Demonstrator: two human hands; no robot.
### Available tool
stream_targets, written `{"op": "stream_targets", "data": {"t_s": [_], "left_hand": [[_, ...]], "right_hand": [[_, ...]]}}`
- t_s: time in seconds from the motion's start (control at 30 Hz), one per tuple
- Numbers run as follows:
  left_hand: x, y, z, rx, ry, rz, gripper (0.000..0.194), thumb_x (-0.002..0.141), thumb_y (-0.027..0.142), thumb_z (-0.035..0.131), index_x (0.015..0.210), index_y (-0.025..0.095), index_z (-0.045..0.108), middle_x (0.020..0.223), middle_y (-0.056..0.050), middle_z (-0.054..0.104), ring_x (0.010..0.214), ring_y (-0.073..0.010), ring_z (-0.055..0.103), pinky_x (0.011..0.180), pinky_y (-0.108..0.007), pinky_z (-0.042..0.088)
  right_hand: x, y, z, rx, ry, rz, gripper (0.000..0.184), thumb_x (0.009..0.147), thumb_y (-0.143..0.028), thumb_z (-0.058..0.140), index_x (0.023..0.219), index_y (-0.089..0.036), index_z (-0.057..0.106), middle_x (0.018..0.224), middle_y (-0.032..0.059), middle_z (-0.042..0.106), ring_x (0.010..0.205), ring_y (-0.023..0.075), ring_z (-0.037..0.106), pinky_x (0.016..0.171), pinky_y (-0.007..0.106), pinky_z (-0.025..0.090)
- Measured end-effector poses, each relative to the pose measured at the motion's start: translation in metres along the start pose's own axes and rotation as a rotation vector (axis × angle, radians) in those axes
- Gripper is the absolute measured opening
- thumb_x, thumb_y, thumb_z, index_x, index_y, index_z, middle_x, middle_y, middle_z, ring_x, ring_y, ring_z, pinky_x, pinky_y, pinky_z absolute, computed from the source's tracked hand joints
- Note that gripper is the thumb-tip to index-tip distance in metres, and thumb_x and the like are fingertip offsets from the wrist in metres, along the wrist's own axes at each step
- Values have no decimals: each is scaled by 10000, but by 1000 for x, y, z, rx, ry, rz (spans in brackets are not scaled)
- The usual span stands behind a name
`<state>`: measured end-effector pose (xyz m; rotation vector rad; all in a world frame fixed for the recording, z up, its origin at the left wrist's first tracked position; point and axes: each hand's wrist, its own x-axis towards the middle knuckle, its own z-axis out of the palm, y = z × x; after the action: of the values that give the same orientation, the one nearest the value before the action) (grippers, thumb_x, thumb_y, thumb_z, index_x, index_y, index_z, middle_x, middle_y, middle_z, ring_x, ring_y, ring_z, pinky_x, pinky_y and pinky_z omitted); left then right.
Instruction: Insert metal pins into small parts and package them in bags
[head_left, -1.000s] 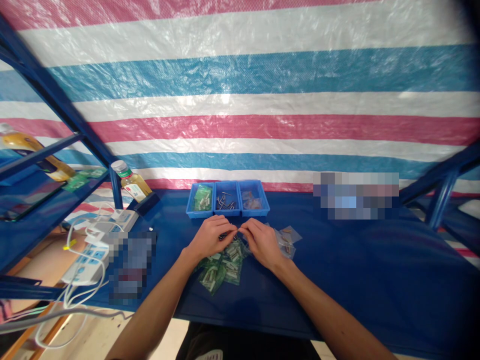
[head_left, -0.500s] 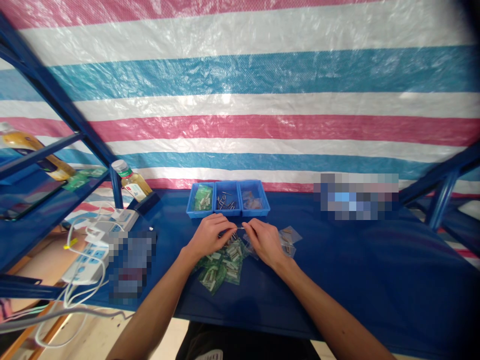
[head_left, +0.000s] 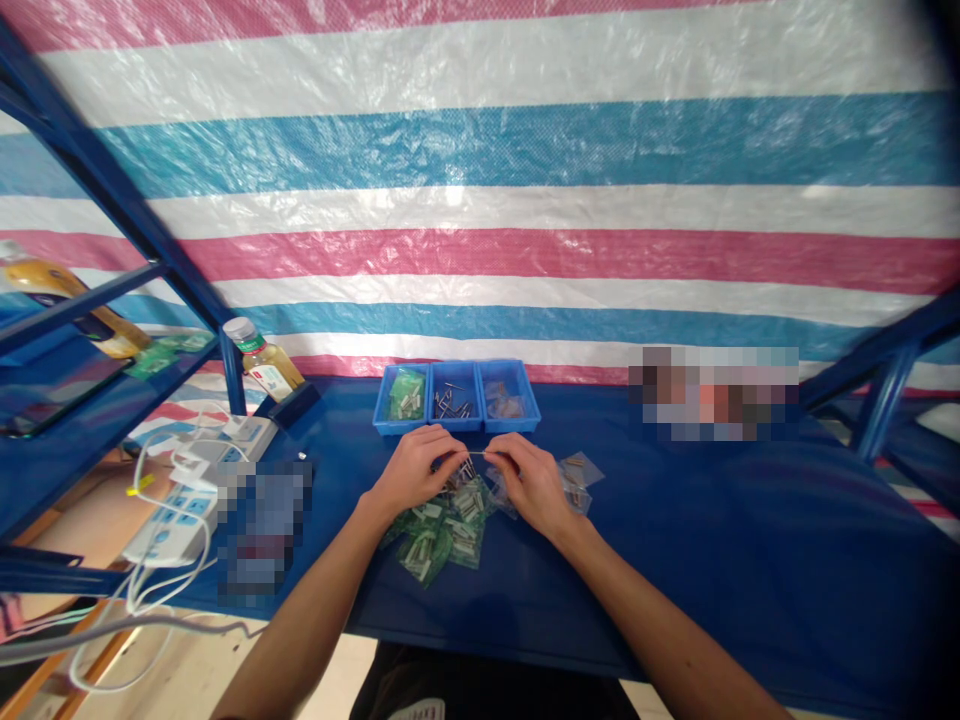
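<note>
My left hand [head_left: 421,467] and my right hand [head_left: 529,478] face each other above the blue tabletop. Each pinches one end of a thin metal pin [head_left: 477,453], which lies nearly level between the fingertips; its exact kind is too small to tell. Under and beside my left hand are green plastic bags [head_left: 439,540] with small metal cylinders inside. Loose metal pins [head_left: 463,474] show just below the fingertips, partly covered by the hand. Clear plastic bags [head_left: 579,470] holding brass-coloured pieces lie under and to the right of my right hand.
Three joined blue bins [head_left: 454,422] stand behind my hands, holding a green bag, loose metal pins and clear bags. At left are a bottle [head_left: 264,365], white power strips [head_left: 171,525] with cables, and a blurred-out object. Another blurred patch sits at back right. Blue frame posts flank the table.
My left fingertips have shifted slightly left, so a little more of the pin shows between the hands. The bags and bins have stayed where they were.
</note>
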<state>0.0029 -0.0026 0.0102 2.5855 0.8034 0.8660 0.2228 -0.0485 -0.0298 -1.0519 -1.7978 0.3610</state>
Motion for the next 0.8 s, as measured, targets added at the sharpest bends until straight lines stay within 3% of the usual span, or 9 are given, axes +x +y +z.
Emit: {"op": "stream_targets", "data": {"t_s": [0.3, 0.8], "left_hand": [[0, 3, 4, -78, -27, 4, 202, 1024, 283, 549, 969, 161, 702, 855, -72, 696, 833, -189, 626, 779, -311, 483], [-2, 4, 12, -70, -40, 30, 185, 1019, 249, 543, 1005, 163, 706, 918, -88, 717, 890, -204, 645, 824, -339, 513]], "right_hand": [[-2, -4, 3, 53, 42, -43, 158, 1031, -188, 535, 1018, -234, 686, 998, 59, 732, 907, 186, 701, 842, 311, 543], [-4, -6, 8, 81, -6, -9, 201, 1047, -243, 506, 1003, -241, 701, 977, 58, 739, 890, 194, 707, 827, 317, 548]]}}
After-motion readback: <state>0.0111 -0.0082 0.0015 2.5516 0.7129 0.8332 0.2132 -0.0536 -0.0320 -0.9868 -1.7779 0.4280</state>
